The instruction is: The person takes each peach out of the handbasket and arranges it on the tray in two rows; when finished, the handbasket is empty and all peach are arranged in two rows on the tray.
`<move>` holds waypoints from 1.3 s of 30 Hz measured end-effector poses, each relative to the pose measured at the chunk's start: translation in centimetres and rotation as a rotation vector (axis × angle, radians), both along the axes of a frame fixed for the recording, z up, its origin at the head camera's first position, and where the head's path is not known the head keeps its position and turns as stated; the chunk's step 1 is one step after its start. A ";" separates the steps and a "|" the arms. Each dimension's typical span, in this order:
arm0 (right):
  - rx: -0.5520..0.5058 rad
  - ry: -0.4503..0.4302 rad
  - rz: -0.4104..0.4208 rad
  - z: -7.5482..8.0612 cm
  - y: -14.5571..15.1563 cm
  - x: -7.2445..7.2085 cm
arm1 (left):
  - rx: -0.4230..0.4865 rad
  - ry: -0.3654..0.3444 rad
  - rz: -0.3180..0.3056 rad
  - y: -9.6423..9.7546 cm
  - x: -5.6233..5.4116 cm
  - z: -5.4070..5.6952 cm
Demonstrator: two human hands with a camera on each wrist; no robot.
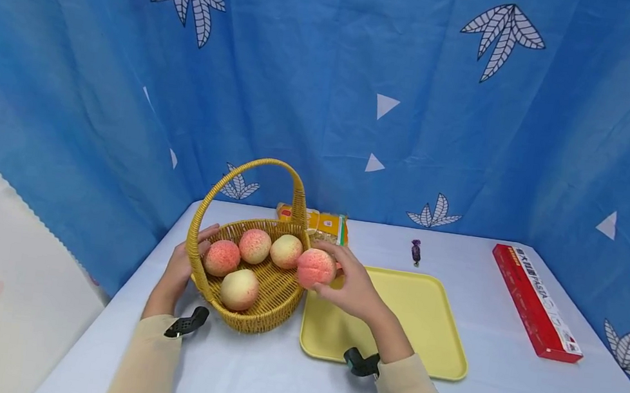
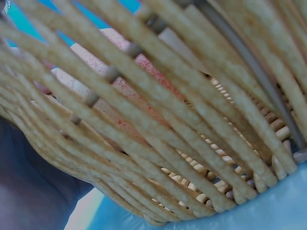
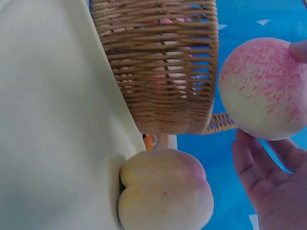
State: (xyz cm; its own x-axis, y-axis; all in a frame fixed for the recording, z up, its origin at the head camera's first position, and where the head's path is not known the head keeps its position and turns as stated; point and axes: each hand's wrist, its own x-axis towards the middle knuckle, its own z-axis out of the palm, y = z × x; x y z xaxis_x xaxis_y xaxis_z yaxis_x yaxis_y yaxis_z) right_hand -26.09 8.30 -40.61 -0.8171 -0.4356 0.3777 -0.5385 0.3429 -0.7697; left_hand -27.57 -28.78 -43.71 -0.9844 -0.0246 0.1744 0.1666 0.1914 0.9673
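Observation:
A pink and cream peach (image 1: 316,268) is in my right hand (image 1: 356,287), pinched between thumb and fingertips at the right rim of the wicker basket (image 1: 271,321). In the right wrist view that peach (image 3: 264,88) is raised beside the basket's woven wall, and a second, paler peach (image 3: 165,191) sits on the yellow tray; my right hand mostly hides it in the head view. Several more peaches (image 1: 239,289) lie inside the basket. At its left side my left hand (image 1: 178,268) holds the basket by the rim, near the foot of the arched handle (image 1: 215,198).
The yellow tray (image 1: 423,325) lies right of the basket. Behind the basket is a packet of pasta (image 1: 326,225). A small purple wrapped candy (image 1: 415,252) is past the tray, and a red pasta box (image 1: 536,303) lies at far right. Blue curtain (image 1: 326,94) hangs behind the table.

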 end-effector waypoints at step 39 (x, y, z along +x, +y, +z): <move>-0.050 -0.318 -0.232 -0.6 9.6 -2.4 | -0.007 -0.003 0.027 -0.6 -1.4 -2.1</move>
